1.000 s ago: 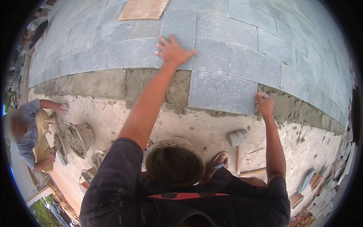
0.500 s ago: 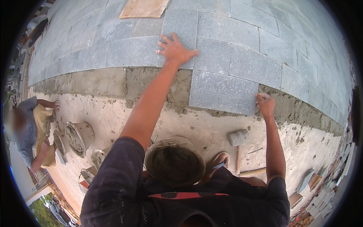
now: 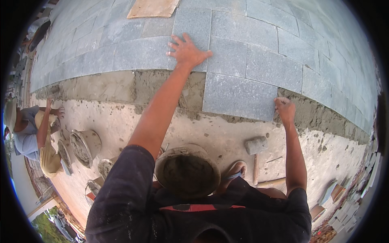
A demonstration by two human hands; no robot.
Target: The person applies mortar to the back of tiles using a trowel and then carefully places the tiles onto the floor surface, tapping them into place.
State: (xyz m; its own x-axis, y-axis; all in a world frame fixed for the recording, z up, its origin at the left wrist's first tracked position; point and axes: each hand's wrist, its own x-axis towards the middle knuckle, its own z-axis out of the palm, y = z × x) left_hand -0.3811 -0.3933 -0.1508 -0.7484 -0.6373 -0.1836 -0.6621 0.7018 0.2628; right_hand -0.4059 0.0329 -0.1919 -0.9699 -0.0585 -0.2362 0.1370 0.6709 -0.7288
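My left hand (image 3: 187, 52) lies with fingers spread on a laid grey stone tile (image 3: 191, 22). My right hand (image 3: 285, 110) is closed, its curled fingers against the right end of the front grey stone tile (image 3: 240, 96); what they hold, if anything, is hidden. This tile rests on wet mortar (image 3: 320, 111), its back edge against the laid rows. More mortar (image 3: 162, 81) stretches left of it, under my left forearm. A bucket of mortar (image 3: 159, 172) stands close in front of my body.
A mallet (image 3: 256, 145) lies on the concrete floor beside my foot (image 3: 237, 168). Several mortar buckets (image 3: 97, 143) stand at left, near a crouching co-worker (image 3: 30, 133). A thin tan board (image 3: 152, 8) lies on the far tiles. Stacked tiles (image 3: 344, 214) are at right.
My hands have hardly moved. The co-worker at left has straightened a little and raised one hand.
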